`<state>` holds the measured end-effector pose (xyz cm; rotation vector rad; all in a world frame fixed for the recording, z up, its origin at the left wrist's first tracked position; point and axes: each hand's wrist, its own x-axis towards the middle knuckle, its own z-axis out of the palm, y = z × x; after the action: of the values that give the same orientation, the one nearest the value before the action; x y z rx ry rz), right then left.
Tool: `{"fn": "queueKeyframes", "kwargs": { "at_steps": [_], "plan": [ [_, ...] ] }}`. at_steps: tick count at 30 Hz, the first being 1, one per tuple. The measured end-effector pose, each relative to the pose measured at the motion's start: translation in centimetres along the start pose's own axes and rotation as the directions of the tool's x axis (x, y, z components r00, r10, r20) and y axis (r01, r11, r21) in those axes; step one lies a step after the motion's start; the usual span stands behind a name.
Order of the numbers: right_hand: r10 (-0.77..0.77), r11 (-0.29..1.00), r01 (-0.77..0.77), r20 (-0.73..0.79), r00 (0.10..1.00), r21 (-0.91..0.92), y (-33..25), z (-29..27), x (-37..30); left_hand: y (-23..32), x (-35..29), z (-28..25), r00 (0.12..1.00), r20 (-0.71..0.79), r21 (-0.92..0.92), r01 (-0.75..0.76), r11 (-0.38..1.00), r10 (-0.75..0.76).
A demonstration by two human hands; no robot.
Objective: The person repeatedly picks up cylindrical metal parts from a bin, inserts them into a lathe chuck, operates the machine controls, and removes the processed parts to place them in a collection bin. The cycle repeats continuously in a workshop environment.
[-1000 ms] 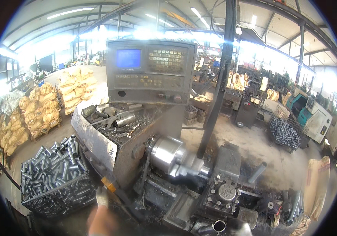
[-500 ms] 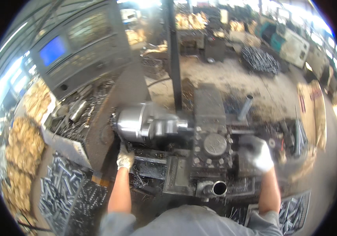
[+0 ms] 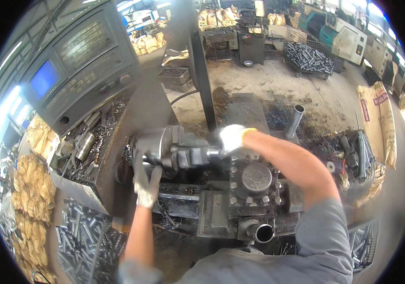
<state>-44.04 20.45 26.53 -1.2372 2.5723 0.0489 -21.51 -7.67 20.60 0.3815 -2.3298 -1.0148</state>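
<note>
My left hand (image 3: 146, 184), in a pale work glove, lies against the lower near side of the lathe chuck (image 3: 161, 139). Its fingers point up along the chuck and the thumb stands apart. My right hand (image 3: 232, 138), also gloved, reaches across the tool turret (image 3: 256, 177) to the end of a short shiny metal piece (image 3: 213, 151) that sticks out of the stepped chuck jaws (image 3: 190, 155). Glare and motion blur hide the right fingers, so I cannot tell whether they grip that piece. The jaws look sharp-edged here.
A steel tube (image 3: 294, 121) stands upright behind the turret at right. Nearer me, an open pipe end (image 3: 263, 233) faces up. Cut tubes (image 3: 78, 234) fill a bin at lower left. The control panel (image 3: 82, 59) rises at upper left, and a dark post (image 3: 205, 85) stands behind the chuck.
My right hand has moved left from beside the turret to the chuck jaws. My left hand has risen slightly against the chuck. The chuck looked smeared before and its jaws show clearly now.
</note>
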Motion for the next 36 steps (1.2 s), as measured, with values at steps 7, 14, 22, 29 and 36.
{"fn": "queueKeyframes", "kwargs": {
  "at_steps": [7,14,22,29,36],
  "plan": [
    [-0.060,0.997,0.035,0.377,0.924,0.073,1.4,2.2,5.1,3.1,5.9,0.7,0.917,0.342,0.402,-0.342,0.849,0.208],
    [-0.161,0.921,0.018,0.339,0.927,0.390,2.3,2.4,6.3,0.8,6.7,2.3,0.877,0.339,0.623,-0.481,0.617,0.341],
    [0.329,0.898,-0.144,-0.419,0.846,0.415,9.3,3.4,-11.7,2.7,10.6,1.5,0.828,0.512,0.575,-0.529,0.624,0.230],
    [0.513,0.851,-0.039,-0.812,0.279,0.524,1.1,-1.5,-20.1,4.3,14.2,2.2,0.795,0.580,0.484,-0.512,0.709,0.178],
    [0.459,0.068,0.115,-0.133,0.878,0.991,-19.2,2.3,-26.8,10.2,-2.1,0.0,0.615,0.423,-0.617,-0.343,0.708,0.666]
  ]
}}
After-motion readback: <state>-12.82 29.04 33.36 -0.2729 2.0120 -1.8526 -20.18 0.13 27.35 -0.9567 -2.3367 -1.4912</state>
